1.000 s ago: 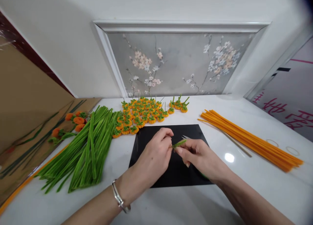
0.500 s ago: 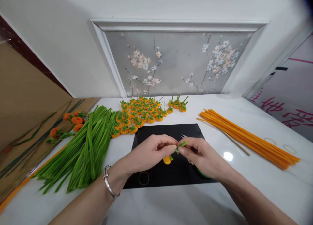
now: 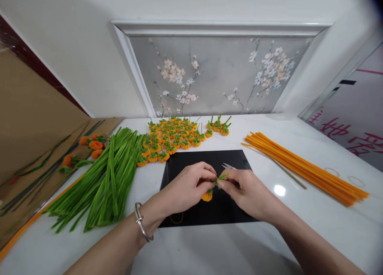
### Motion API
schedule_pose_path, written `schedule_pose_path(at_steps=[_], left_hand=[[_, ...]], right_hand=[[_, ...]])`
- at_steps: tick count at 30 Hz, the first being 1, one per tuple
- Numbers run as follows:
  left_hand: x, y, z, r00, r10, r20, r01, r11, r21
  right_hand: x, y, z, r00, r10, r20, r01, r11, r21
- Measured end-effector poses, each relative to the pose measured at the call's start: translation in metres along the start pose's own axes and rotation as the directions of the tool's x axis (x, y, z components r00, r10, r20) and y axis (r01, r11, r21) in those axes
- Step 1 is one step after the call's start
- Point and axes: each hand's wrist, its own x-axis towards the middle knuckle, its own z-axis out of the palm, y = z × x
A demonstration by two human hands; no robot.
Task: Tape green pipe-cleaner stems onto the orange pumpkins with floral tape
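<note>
the small, round, orange fuzzy ornament with a green top (image 3: 206, 196) is over the near-middle of the flat, black, rectangular mat (image 3: 215, 211), peeking out below the left hand (image 3: 191, 187); from here i can't tell whether it touches the mat. the left grip is closed, thumb and fingers pinching at its green top. the right hand (image 3: 245, 189), also over the mat, has its grip pinched on a short, green, fuzzy strip (image 3: 223, 176). silver, pointed scissor blades (image 3: 228, 166) poke out past that hand at the mat's far side. a thin, pale loop (image 3: 176, 218) lies on the mat's near left part. left of the mat, on the glossy white counter (image 3: 194, 251), spreads a bundle of long, green, fuzzy stems (image 3: 98, 183); right of it, a bundle of long, orange, fuzzy stems (image 3: 305, 167). beyond the mat sits a crowd of orange, green-topped ornaments (image 3: 173, 137).
</note>
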Motion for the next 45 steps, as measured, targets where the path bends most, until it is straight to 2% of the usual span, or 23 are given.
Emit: schedule_pose_path(at_steps=[4, 9, 12, 17, 22, 31, 35, 38, 41, 45], left_hand=[[0.001, 0.002, 0.003, 0.998, -0.047, -0.047, 0.043, 0.996, -0.076], [0.002, 0.004, 0.004, 0.991, -0.133, -0.014, 0.123, 0.946, -0.301], [0.003, 0.005, 0.004, 0.989, -0.148, -0.014, 0.134, 0.927, -0.351], [0.003, 0.003, 0.008, 0.988, -0.145, -0.051, 0.125, 0.952, -0.278], [0.001, 0.003, 0.015, 0.985, -0.113, -0.134, 0.088, 0.979, -0.185], [0.002, 0.004, 0.02, 0.971, -0.183, -0.156, 0.121, 0.931, -0.344], [0.001, 0.003, 0.023, 0.967, -0.139, -0.212, 0.106, 0.981, -0.163], [-0.001, 0.001, 0.022, 0.962, -0.082, -0.259, 0.082, 0.997, -0.01], [-0.002, 0.0, 0.021, 0.971, -0.055, -0.234, 0.065, 0.997, 0.032], [-0.002, 0.001, 0.02, 0.988, -0.032, -0.152, 0.031, 0.999, -0.012]], right_hand=[[-0.001, 0.0, -0.002, 1.0, -0.011, -0.011, 0.012, 0.999, 0.033], [-0.001, 0.0, -0.003, 0.998, -0.042, -0.041, 0.044, 0.998, 0.04], [-0.001, 0.0, -0.004, 0.997, -0.063, -0.038, 0.064, 0.997, 0.033], [-0.001, 0.002, -0.007, 0.999, -0.037, 0.032, 0.036, 0.999, 0.026], [-0.001, 0.003, -0.011, 0.998, -0.05, 0.042, 0.049, 0.998, 0.036], [-0.001, 0.001, -0.016, 0.999, -0.025, 0.021, 0.026, 0.997, -0.077], [-0.002, 0.004, -0.021, 0.996, -0.076, 0.051, 0.078, 0.996, -0.033], [0.001, 0.007, -0.022, 0.999, -0.047, -0.025, 0.048, 0.998, 0.027], [0.004, 0.009, -0.019, 0.996, 0.015, -0.084, -0.011, 0.999, 0.052], [0.006, 0.009, -0.009, 0.995, -0.08, -0.054, 0.08, 0.997, 0.002]])
